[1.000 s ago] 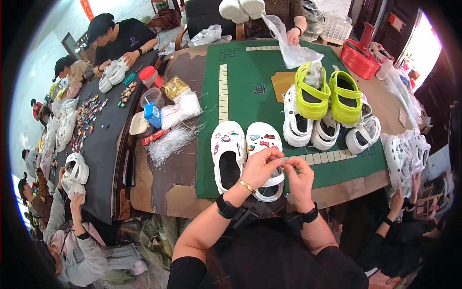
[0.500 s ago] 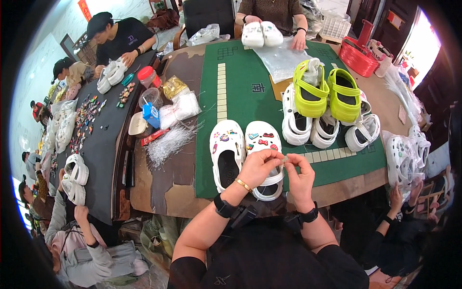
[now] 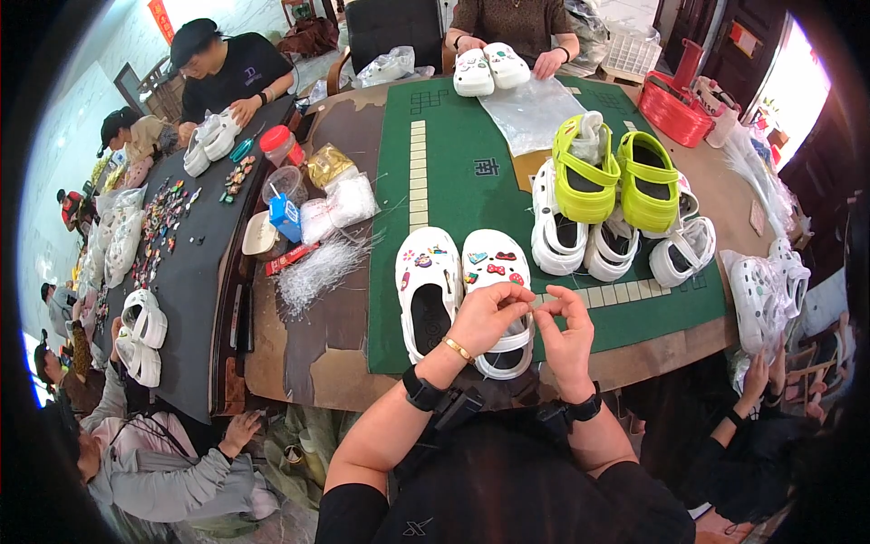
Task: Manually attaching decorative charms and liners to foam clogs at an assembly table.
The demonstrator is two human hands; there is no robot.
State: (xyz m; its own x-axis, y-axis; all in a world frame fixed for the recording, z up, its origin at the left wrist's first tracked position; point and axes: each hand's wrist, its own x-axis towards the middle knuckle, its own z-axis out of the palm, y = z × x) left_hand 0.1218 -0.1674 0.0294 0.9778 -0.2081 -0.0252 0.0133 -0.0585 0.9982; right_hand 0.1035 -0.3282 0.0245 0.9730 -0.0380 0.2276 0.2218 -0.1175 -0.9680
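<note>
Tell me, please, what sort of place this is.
Probably a small shoe workshop: white shoes with colourful charms stand on a green mat, many small colourful pieces lie on a dark table, and several people handle shoes nearby.

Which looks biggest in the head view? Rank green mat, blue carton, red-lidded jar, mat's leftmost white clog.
Green mat
Leftmost white clog
Blue carton, red-lidded jar: too alike to rank
</note>
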